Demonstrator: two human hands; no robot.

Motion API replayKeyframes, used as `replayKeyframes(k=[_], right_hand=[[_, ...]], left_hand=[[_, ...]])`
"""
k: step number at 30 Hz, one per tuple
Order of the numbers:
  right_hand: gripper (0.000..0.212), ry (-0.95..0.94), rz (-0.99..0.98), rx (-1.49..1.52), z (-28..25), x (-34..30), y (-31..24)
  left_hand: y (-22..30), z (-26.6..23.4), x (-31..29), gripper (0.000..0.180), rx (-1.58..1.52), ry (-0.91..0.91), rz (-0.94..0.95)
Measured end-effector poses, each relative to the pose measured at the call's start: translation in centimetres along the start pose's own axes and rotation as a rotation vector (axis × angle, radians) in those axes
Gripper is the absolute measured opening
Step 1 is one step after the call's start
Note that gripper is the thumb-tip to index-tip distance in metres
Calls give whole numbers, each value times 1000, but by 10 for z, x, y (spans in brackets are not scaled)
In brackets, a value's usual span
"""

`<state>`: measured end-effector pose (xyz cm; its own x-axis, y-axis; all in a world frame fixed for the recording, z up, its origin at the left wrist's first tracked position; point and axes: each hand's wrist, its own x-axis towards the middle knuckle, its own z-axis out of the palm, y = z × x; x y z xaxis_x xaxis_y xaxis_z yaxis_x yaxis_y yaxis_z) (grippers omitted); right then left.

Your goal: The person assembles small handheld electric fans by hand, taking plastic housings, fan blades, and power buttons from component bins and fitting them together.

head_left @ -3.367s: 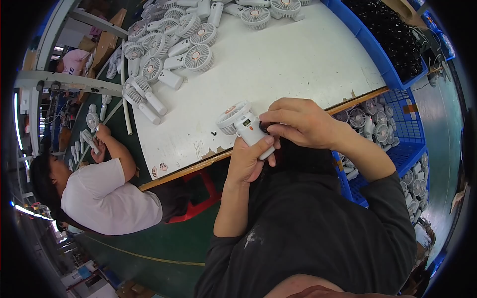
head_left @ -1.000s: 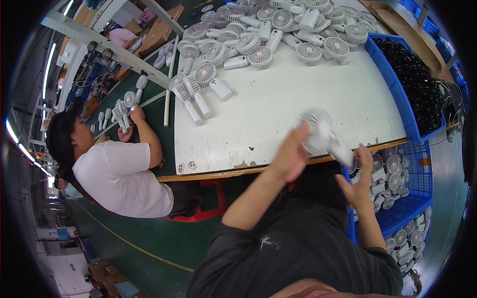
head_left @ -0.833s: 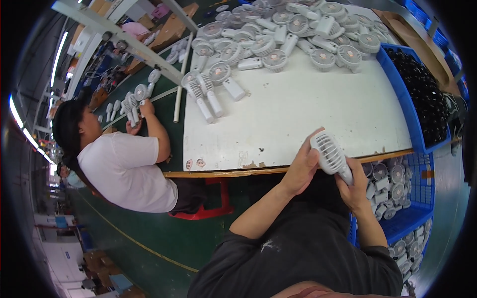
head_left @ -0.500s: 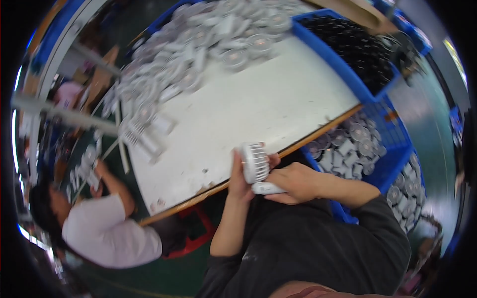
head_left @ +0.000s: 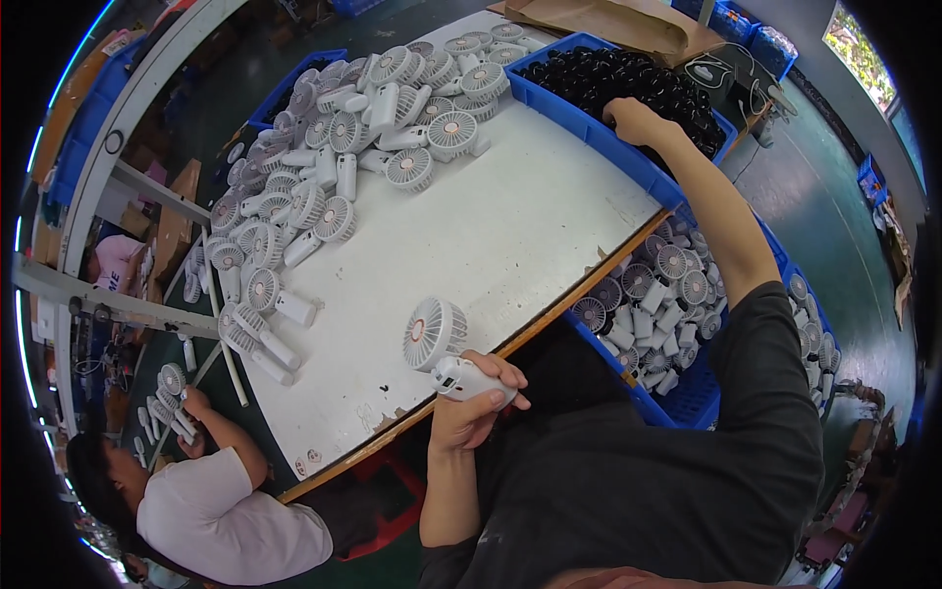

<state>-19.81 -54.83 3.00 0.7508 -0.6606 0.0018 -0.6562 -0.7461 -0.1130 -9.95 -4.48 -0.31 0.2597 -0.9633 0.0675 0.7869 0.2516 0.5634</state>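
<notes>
My left hand is closed round the handle of a white handheld fan. The fan's round slatted head points away from me, over the near edge of the white table. My right arm stretches to the far right, where my right hand dips into a blue bin full of small glossy black parts. Its fingers curl down among these parts; the tips are hidden, and what they grip cannot be made out.
A big heap of white handheld fans covers the far left of the white table. Below its right edge stands a blue crate of more fans, with another crate beyond. At left, a co-worker in white handles fans.
My right hand has left the fan and moved far right into the bin of black parts. The fan in my left hand has tilted, its head now out over the table.
</notes>
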Motion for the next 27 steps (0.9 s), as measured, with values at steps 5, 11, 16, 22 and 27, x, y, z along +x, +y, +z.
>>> replayKeyframes(k=[5, 11, 16, 22, 27], right_hand=[[30, -94, -12, -2, 4, 14, 8], [28, -99, 40, -53, 7, 19, 6], [24, -149, 63, -53, 2, 20, 5], [25, -219, 55, -27, -7, 19, 2], [23, -154, 54, 5, -3, 19, 10]], left_hand=[[-1, -1, -2, 26, 49, 81, -20], [7, 1, -5, 27, 170, 223, 1], [9, -2, -8, 27, 210, 335, 22], [10, -9, -11, 26, 243, 403, 17], [12, -9, -12, 26, 253, 435, 32]])
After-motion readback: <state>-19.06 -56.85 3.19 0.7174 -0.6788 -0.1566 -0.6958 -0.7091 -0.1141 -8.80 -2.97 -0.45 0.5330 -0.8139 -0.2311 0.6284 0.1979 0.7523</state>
